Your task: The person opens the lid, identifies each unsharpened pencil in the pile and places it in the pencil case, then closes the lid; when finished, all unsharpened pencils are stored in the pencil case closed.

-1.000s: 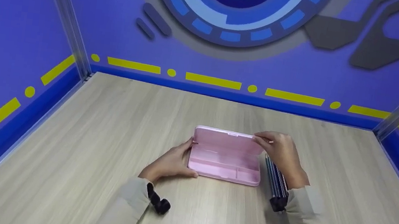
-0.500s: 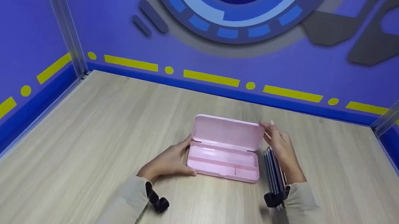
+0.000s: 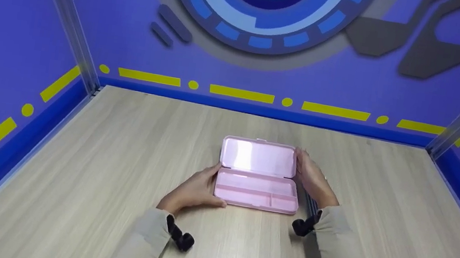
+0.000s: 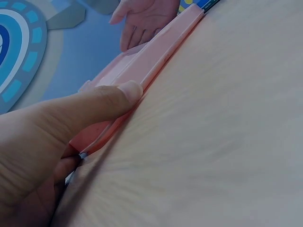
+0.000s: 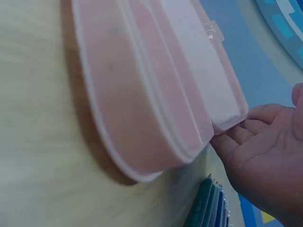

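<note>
A pink pencil case [image 3: 243, 196] lies on the table with its lid [image 3: 272, 159] raised and leaning back. Its long compartment and two smaller front ones hold nothing. My left hand [image 3: 193, 188] grips the left end, thumb against the front wall in the left wrist view, fingers around the end. At the lid's right edge is my right hand [image 3: 314, 180], its fingers extended and touching the edge from behind and below, palm facing the case in the right wrist view. Several dark sharpened pencils [image 5: 208, 203] lie beside the case's right end, mostly hidden by the right forearm in the head view.
The wood-grain table [image 3: 144, 135] is bordered by blue printed walls [image 3: 95, 4] at the back and both sides. Black wrist cameras hang below both sleeves, the right one [image 3: 301, 227] close over the table near the pencils.
The lid has swung up and back from half raised to wide apart from the base. My right hand has moved from the lid's top corner down along its right edge. The left hand stays put.
</note>
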`<state>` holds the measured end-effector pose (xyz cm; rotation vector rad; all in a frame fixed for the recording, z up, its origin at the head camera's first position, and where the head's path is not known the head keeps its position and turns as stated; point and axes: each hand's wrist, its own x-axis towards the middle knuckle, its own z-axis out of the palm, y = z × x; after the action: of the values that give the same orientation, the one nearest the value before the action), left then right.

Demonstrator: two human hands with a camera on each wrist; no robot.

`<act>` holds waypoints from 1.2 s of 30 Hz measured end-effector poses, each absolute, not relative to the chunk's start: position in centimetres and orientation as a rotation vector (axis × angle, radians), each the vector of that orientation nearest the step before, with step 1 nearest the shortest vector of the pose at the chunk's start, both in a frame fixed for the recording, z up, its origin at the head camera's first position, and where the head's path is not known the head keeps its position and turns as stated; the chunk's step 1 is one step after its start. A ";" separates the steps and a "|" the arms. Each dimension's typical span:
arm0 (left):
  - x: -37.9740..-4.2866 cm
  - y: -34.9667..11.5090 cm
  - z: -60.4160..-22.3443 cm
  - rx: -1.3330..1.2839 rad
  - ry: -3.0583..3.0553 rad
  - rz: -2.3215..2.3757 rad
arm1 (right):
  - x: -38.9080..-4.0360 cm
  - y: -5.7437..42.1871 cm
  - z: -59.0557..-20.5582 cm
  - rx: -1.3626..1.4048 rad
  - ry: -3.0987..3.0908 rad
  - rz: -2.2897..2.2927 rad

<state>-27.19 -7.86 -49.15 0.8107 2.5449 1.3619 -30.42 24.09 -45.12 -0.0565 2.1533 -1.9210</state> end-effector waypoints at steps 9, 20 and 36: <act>-27.4 -7.7 -48.8 0.787 2.578 1.325 | -30.7 24.7 -45.4 -0.026 2.098 -1.900; -27.2 -7.8 -48.8 0.751 2.550 1.337 | -30.6 24.4 -44.8 0.030 2.121 -1.877; -27.1 -7.8 -48.9 0.756 2.577 1.342 | -28.0 26.4 -42.7 0.017 2.438 -1.581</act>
<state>-27.09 -7.80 -48.90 0.7563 2.5774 1.3420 -28.03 26.42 -42.67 0.0174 2.4385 -1.5810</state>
